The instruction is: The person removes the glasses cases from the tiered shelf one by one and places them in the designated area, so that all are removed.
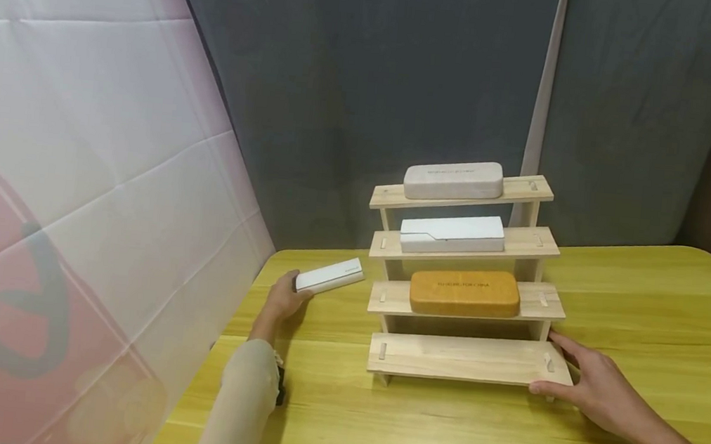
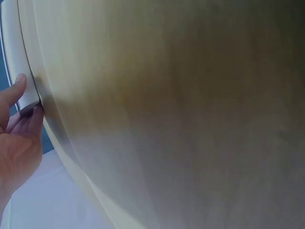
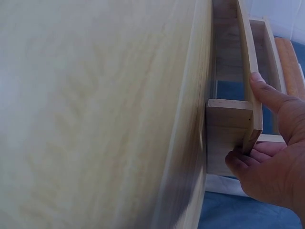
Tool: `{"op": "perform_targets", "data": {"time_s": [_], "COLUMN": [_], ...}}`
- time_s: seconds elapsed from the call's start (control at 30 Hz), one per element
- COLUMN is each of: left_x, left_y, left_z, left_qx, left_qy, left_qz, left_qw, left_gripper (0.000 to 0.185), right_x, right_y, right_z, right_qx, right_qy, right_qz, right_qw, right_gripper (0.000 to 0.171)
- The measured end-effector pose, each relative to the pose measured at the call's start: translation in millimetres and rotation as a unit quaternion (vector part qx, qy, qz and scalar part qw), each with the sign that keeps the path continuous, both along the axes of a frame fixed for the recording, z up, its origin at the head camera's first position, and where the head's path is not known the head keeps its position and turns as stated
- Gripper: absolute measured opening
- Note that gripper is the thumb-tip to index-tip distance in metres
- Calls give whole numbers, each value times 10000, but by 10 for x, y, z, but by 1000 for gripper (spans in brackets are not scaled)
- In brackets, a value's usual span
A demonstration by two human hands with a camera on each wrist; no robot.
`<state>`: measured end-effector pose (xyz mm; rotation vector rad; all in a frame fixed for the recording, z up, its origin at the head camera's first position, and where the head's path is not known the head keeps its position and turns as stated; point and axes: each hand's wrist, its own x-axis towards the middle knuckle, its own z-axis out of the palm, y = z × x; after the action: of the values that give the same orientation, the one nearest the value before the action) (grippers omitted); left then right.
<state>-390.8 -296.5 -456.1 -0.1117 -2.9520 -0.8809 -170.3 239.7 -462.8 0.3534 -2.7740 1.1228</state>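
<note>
My left hand point(image 1: 285, 296) grips the near end of a slim white case point(image 1: 330, 275) at the table's left side. In the left wrist view, the thumb lies on the top of the case and the fingers curl under its end. My right hand point(image 1: 595, 384) holds the right end of the lowest shelf of a wooden step rack point(image 1: 458, 358). Its thumb is on top and its fingers are beneath the board, as the right wrist view shows. Higher shelves carry an orange case point(image 1: 465, 292), a white case point(image 1: 452, 235) and a grey-white case point(image 1: 453, 180).
The yellow wood-grain table point(image 1: 438, 434) ends at a grey curtain point(image 1: 366, 96) behind the rack. A white printed cloth point(image 1: 117, 116) hangs along the left side. Only bare wood shows on the bottom shelf.
</note>
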Motion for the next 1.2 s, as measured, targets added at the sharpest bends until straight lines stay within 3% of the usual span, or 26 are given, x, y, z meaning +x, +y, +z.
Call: {"op": "perform_targets", "data": {"time_s": [0.7, 0.93, 1.2], "left_x": [35, 10, -4], "left_y": [86, 94, 126], "left_z": [27, 10, 11], "left_qx": [-15, -235, 12], "left_qy": [208, 326, 315], "left_qz": [769, 819, 949], "left_qw": [9968, 9958, 9950], "left_gripper": [55, 45, 38], "right_x": [-11, -11, -11], "right_y": [-18, -13, 8], "right_z": [-7, -3, 3], "right_qx": [2, -37, 20], "right_qy": [-20, -24, -31], "right_qz": [-26, -27, -48], "right_qw": [10000, 10000, 10000], "right_gripper": [98, 98, 98]}}
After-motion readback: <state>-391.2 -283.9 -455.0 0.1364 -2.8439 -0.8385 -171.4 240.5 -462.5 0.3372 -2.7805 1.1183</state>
